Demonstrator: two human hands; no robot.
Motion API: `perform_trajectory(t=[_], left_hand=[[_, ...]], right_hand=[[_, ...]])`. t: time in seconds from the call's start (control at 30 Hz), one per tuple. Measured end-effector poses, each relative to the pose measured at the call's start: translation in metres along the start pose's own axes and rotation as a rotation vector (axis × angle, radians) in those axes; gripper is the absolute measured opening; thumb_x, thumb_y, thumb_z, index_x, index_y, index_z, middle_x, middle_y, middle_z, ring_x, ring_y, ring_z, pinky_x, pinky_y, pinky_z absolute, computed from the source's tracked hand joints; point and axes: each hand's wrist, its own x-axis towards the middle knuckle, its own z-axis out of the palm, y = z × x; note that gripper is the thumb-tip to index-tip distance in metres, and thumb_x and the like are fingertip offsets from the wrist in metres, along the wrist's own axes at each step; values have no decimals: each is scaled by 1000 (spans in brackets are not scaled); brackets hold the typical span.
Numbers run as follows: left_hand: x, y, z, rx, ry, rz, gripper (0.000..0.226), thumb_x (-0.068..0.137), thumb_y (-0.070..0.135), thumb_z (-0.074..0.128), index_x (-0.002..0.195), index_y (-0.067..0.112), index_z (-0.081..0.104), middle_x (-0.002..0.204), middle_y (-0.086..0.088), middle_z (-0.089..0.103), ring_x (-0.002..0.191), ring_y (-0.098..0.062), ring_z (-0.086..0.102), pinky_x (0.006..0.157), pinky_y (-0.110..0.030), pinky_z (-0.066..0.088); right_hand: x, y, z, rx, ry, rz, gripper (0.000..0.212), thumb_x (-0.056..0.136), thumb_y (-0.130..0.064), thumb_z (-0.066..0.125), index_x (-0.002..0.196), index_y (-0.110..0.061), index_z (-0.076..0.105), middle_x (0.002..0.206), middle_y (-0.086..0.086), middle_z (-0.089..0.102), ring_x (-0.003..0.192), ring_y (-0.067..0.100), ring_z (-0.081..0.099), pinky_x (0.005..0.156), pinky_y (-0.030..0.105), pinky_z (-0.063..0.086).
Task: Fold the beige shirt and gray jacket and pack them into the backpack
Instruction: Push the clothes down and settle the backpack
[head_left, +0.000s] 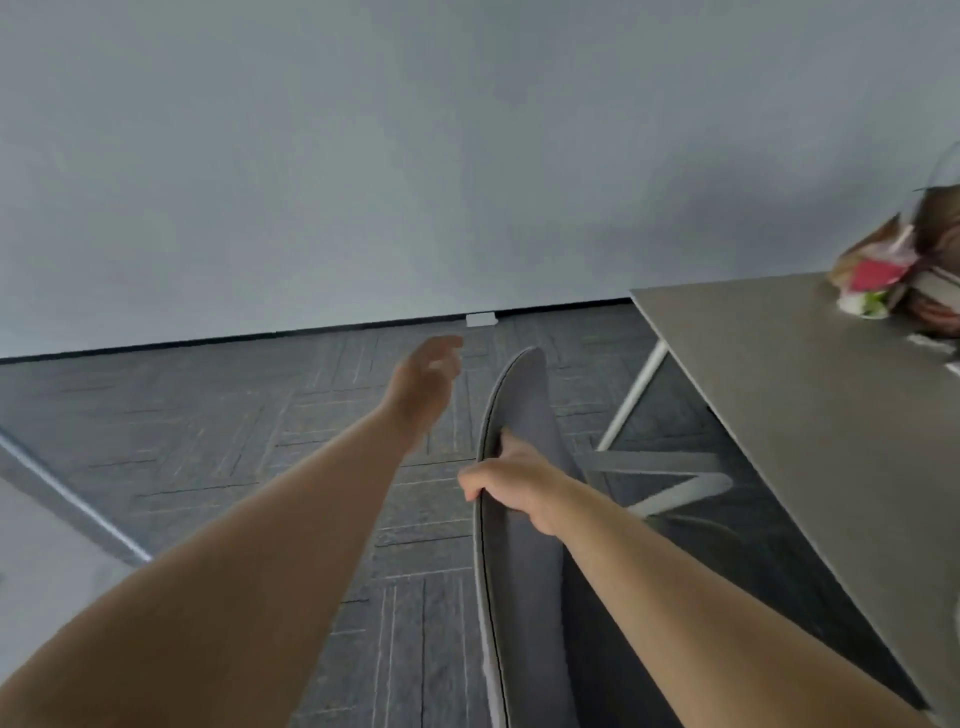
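My right hand (511, 486) grips the top edge of a gray, curved, padded panel (524, 405) that looks like a chair back, thumb on one side and fingers curled over the other. My left hand (428, 379) reaches forward in the air to the left of the panel, fingers relaxed and holding nothing; it is blurred. No beige shirt, gray jacket or backpack can be made out for certain.
A gray table (779, 395) on white legs (631, 400) stands to the right. At its far right edge lies a blurred heap of brown, pink and white things (883, 280). Dark carpet tiles (234, 441) run to a pale wall. A light surface (31, 551) shows lower left.
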Motion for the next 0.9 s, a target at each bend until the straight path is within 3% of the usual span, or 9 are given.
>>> perform_trajectory(t=[0.07, 0.17, 0.27, 0.37, 0.5, 0.6, 0.7, 0.8, 0.9], left_hand=[[12, 13, 38, 162, -115, 128, 29, 94, 13, 49, 119, 15, 63, 95, -8, 62, 47, -1, 49, 44, -16, 38], [21, 26, 93, 527, -376, 363, 45, 84, 46, 47, 105, 13, 71, 109, -10, 69, 98, -22, 63, 86, -29, 45], [21, 30, 136, 1115, -716, 497, 53, 85, 60, 37, 87, 20, 71, 97, -2, 68, 102, -16, 52, 106, -36, 27], [40, 28, 152, 1442, -813, 611, 40, 89, 52, 46, 90, 22, 72, 101, 1, 68, 104, -22, 58, 91, -36, 37], [71, 26, 151, 1342, -897, 567, 35, 83, 53, 52, 78, 27, 75, 91, 5, 68, 91, -19, 62, 75, -31, 42], [83, 27, 145, 1487, -978, 594, 33, 83, 54, 53, 90, 30, 74, 115, 1, 65, 105, -22, 59, 87, -32, 45], [82, 27, 134, 1626, -1079, 601, 44, 87, 41, 56, 121, 13, 62, 129, -7, 55, 116, -27, 53, 91, -31, 40], [72, 26, 122, 1649, -1217, 579, 43, 94, 31, 47, 129, 6, 56, 120, -9, 51, 102, -25, 48, 77, -26, 39], [67, 20, 109, 1626, -1279, 523, 46, 90, 41, 47, 126, 15, 60, 132, -5, 51, 110, -26, 51, 94, -35, 41]], right_hand=[[-18, 18, -26, -83, -26, 6, 57, 69, -11, 67, 122, -17, 47, 100, -1, 56, 81, 12, 51, 66, 24, 42], [-42, 45, -59, -161, -121, 77, 88, 73, -20, 71, 148, -26, 26, 141, 0, 44, 116, 19, 51, 88, 33, 52], [-62, 63, -82, -52, -80, 89, 74, 83, -22, 68, 148, -28, 32, 148, -2, 42, 130, 17, 45, 96, 36, 49], [-78, 72, -82, -225, 20, 112, 60, 89, -47, 58, 142, -26, 43, 140, -1, 53, 118, 17, 57, 100, 31, 43], [-80, 74, -27, -181, 142, 242, 93, 72, -76, 55, 147, -29, 28, 144, -4, 46, 122, 16, 51, 104, 32, 38], [-63, 62, 8, -341, 278, 340, 64, 82, -36, 63, 138, -19, 36, 128, 10, 54, 112, 28, 56, 94, 40, 49], [-66, 48, 10, -398, 302, 372, 4, 85, -9, 54, 88, -11, 53, 80, 7, 56, 72, 24, 55, 65, 35, 45], [-87, 43, 15, -351, 347, 371, 8, 76, -3, 59, 79, -11, 58, 60, -5, 49, 61, 17, 53, 53, 25, 39], [-106, 45, 26, -390, 366, 404, 39, 68, 2, 59, 101, -17, 66, 63, -8, 59, 58, 6, 56, 47, 15, 41]])
